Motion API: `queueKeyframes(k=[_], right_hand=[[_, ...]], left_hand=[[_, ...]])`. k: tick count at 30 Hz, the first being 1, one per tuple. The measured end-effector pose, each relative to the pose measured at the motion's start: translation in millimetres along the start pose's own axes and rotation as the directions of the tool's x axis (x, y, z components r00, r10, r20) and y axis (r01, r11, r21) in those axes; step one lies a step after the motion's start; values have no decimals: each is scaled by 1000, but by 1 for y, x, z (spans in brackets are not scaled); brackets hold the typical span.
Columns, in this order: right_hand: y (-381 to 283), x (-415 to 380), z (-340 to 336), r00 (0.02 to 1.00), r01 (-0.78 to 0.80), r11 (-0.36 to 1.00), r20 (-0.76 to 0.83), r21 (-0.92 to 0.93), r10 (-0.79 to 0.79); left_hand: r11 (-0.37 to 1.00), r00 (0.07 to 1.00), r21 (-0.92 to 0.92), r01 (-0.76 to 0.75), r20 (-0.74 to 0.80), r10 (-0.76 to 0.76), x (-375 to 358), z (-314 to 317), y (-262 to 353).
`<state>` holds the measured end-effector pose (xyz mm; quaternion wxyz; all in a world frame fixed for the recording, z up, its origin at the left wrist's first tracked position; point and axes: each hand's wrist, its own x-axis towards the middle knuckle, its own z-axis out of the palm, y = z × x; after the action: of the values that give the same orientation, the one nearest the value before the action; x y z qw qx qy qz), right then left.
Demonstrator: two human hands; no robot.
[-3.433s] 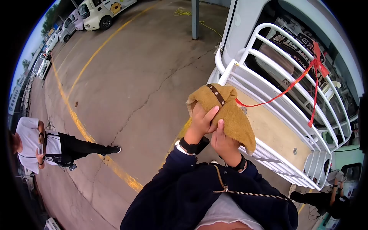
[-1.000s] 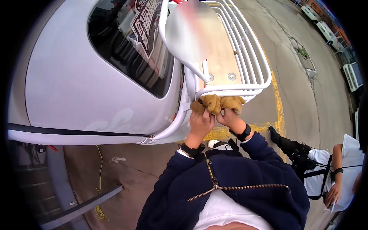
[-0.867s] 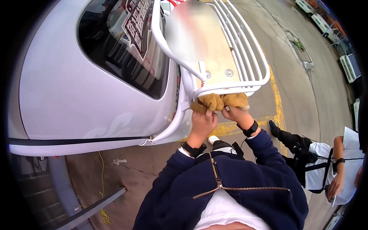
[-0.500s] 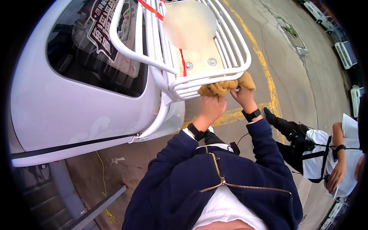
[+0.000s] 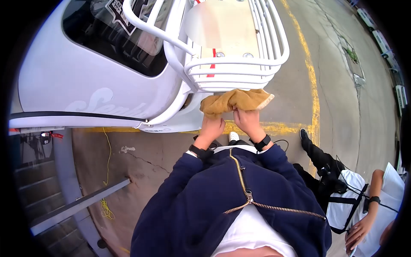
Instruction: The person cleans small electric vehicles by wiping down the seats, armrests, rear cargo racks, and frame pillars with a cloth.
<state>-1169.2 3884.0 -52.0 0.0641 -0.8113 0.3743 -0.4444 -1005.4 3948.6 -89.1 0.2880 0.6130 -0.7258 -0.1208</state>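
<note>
A bunched brown cloth [image 5: 239, 101] hangs between my two hands, just below the white tubular rack [image 5: 233, 62] on the back of a white vehicle [image 5: 98, 92]. My left hand [image 5: 212, 127] is closed on the cloth's left part, its fingertips partly hidden behind the folds. My right hand [image 5: 248, 122] pinches the cloth near its middle, thumb and fingers together. A light board [image 5: 229, 50] with round bolts lies inside the rack, and a red strap [image 5: 212, 64] runs across it.
To my right stands another person [image 5: 359, 201] in white and black with a cable. A grey metal bar [image 5: 81, 205] and steps [image 5: 40, 188] are at lower left, near a yellow rope [image 5: 107, 210]. Yellow lines [image 5: 314, 94] mark the ground; parked vehicles [image 5: 381, 43] line the far right.
Both hands have come away from the rack's front rails, lower and to the left. The cloth is now spread wider between them. The view has shifted.
</note>
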Motion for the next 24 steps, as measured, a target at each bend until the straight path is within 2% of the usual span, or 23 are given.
queueKeyframes(k=[2,6,8,10,11,13,14,15,17,18,20,22,23,24], right_hand=[[-4,-1,9,982,-74,995,181,64,62],[-14,24,5,987,-62,983,158,174,34],[-5,31,23,994,27,983,104,184,-47],[2,37,37,975,193,981,110,12,-193],[3,33,43,932,2,1000,362,-10,1],[7,30,48,940,29,1000,340,4,-28],[10,30,48,950,54,999,309,5,-53],[14,29,43,940,67,997,338,-43,-48],[32,27,25,957,85,990,284,-109,-51],[38,20,13,967,92,982,250,-163,-49],[57,15,-5,992,110,969,90,-220,-92],[69,5,-18,991,83,967,121,-243,-54],[77,-5,-18,992,38,969,130,-242,-6],[81,-14,-16,988,-5,970,146,-244,42]], left_hand=[[995,995,59,84,-55,-80,-18,-7,-6],[971,979,154,185,-117,-168,-36,-42,-16],[956,967,169,240,-126,-221,-33,-53,-14],[958,975,228,175,-176,-136,-26,-53,-5],[954,973,231,189,-178,-150,-25,-47,-3],[969,979,138,204,-28,-202,-17,-35,1],[968,979,142,206,-26,-204,-16,-30,5],[980,984,105,168,-74,-161,-10,-29,11],[995,985,90,47,-169,-31,7,-22,19],[994,984,95,49,-176,-32,11,-17,28],[985,988,95,147,29,-150,28,-4,44],[991,994,110,79,-84,-69,33,17,50],[988,992,124,86,-104,-74,33,16,53],[995,996,93,24,-87,-16,32,15,58]])
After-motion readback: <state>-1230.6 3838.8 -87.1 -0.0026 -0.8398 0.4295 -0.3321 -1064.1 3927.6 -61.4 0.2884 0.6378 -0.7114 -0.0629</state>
